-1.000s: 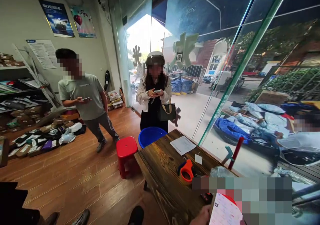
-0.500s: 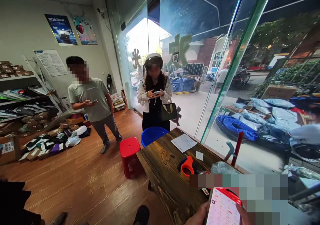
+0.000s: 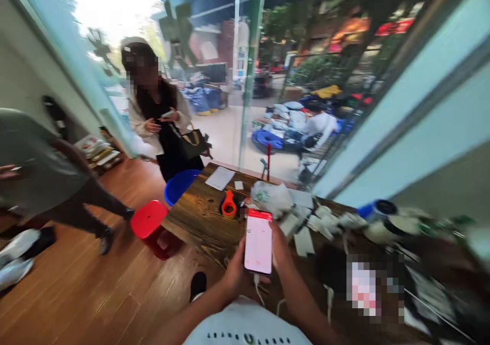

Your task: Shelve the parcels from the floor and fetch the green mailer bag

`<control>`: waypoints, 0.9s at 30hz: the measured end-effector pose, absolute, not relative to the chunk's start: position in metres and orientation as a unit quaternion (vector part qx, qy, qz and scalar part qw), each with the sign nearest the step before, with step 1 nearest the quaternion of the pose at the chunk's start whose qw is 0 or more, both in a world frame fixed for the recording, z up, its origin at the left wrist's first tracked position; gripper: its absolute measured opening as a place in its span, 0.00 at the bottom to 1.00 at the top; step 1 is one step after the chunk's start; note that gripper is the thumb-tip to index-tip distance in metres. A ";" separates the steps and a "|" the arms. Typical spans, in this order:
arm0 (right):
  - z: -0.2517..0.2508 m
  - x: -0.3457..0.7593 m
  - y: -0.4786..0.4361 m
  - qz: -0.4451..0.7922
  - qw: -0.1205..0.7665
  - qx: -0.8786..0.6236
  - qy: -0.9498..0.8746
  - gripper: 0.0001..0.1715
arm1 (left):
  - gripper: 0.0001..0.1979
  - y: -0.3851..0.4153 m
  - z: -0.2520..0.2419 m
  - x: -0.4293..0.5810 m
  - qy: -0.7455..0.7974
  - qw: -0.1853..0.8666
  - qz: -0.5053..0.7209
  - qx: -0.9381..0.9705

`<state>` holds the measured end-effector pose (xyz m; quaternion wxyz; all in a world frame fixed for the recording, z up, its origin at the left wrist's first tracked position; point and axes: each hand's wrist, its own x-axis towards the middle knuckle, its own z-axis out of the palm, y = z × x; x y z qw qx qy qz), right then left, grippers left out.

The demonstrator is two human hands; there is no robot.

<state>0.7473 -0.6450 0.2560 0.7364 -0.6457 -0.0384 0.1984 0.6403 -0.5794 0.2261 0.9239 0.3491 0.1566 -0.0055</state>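
Observation:
A smartphone (image 3: 258, 245) with a pale pink screen and a red bar along its top stands upright between my hands. My left hand (image 3: 238, 266) is closed round its left edge. On the opposite edge my right hand (image 3: 279, 243) also grips it. From the phone's bottom end a white charging cable (image 3: 257, 284) hangs down. Just beyond the phone, an orange tape dispenser (image 3: 229, 204) lies on the dark wooden table (image 3: 195, 207). Some of my fingers are hidden behind the phone.
Crumpled plastic bags (image 3: 273, 197) and papers clutter the table's right side. A red stool (image 3: 151, 217) and blue basin (image 3: 179, 186) stand at its left end. A person in a helmet (image 3: 153, 110) holds a phone by the glass; another person (image 3: 46, 166) stands at left.
My view has swung right and down, so both hands and the phone now show nearer the middle. The phone stays in my hands. The person at left has shifted towards the frame edge.

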 end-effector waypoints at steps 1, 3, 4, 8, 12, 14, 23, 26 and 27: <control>0.255 0.749 -0.643 0.193 0.748 -0.635 -0.021 0.38 | 0.47 -0.577 0.222 0.642 0.171 0.923 0.000 0.344; 0.251 0.751 -0.641 0.190 0.776 -0.601 0.007 0.34 | 0.45 -0.574 0.217 0.644 0.193 0.922 0.002 0.336; 0.249 0.751 -0.641 0.191 0.790 -0.582 0.016 0.32 | 0.45 -0.574 0.215 0.644 0.202 0.921 0.000 0.333; 0.246 0.751 -0.643 0.197 0.817 -0.540 0.035 0.31 | 0.44 -0.575 0.211 0.643 0.203 0.921 -0.009 0.332; 0.249 0.755 -0.643 0.206 0.810 -0.547 0.047 0.31 | 0.42 -0.574 0.209 0.642 0.180 0.918 -0.002 0.355; 0.250 0.757 -0.643 0.201 0.808 -0.552 0.045 0.31 | 0.43 -0.574 0.210 0.643 0.180 0.914 0.000 0.363; 0.251 0.755 -0.643 0.195 0.828 -0.523 0.055 0.29 | 0.54 -0.574 0.218 0.645 0.246 0.888 0.010 0.388; 0.252 0.755 -0.641 0.203 0.827 -0.521 0.064 0.29 | 0.56 -0.572 0.216 0.644 0.245 0.905 0.012 0.348; 0.252 0.756 -0.640 0.209 0.827 -0.518 0.064 0.29 | 0.56 -0.571 0.216 0.643 0.247 0.906 0.012 0.343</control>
